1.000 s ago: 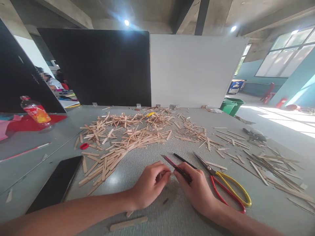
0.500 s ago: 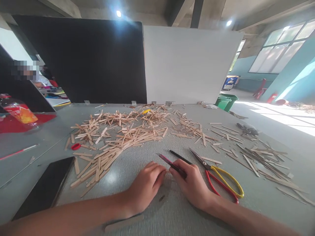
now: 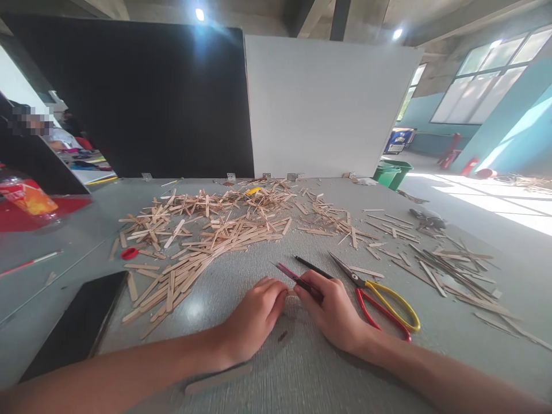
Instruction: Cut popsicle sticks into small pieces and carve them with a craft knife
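two hands meet in the head view: the left hand (image 3: 254, 313) pinches a small wooden piece (image 3: 292, 293) above the grey tabletop (image 3: 314, 379), and the right hand (image 3: 336, 310), seemingly touching its other end, grips a slim pointed tool (image 3: 297, 277), perhaps a craft knife. should the piece slip or snap under pressure, the exposed tip could nick the left hand. loose craft sticks (image 3: 202, 261) heap beyond, scissors (image 3: 359, 282) lie rightward; behind stand a black panel (image 3: 164, 103), a white panel (image 3: 323, 109) and green bins (image 3: 388, 175).
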### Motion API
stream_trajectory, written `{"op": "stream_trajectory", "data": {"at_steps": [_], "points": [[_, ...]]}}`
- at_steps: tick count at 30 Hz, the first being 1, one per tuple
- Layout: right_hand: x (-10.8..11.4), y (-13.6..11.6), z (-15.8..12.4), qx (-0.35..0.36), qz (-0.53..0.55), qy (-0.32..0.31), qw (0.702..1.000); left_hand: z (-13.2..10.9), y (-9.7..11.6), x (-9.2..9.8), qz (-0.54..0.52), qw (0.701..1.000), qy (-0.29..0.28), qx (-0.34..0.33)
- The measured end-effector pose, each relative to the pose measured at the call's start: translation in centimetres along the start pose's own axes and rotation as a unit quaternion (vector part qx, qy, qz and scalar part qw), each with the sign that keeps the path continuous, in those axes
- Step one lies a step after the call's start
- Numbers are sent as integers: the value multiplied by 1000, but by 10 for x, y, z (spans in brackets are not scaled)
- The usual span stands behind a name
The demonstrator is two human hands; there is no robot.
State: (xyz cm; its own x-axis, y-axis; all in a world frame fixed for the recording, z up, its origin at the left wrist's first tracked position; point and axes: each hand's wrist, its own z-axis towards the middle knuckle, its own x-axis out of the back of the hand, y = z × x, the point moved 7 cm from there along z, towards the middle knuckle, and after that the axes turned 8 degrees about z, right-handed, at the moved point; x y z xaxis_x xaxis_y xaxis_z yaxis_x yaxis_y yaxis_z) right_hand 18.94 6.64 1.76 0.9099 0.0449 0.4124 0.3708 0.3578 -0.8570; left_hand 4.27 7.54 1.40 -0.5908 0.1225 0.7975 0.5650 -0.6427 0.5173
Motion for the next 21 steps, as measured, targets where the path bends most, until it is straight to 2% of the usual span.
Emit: {"op": "stream_trajectory", "data": {"at_steps": [6,15,21], "points": [[0,4,1,-3,1,-2,1000,-3,-5,0,-13,1000,10,7],[2,4,5,-17,17,13,1000,-1,-2,3,-48,999,16,17],[0,7,3,-27,14,0,1000,0,-7,0,-57,998,22,23]]}}
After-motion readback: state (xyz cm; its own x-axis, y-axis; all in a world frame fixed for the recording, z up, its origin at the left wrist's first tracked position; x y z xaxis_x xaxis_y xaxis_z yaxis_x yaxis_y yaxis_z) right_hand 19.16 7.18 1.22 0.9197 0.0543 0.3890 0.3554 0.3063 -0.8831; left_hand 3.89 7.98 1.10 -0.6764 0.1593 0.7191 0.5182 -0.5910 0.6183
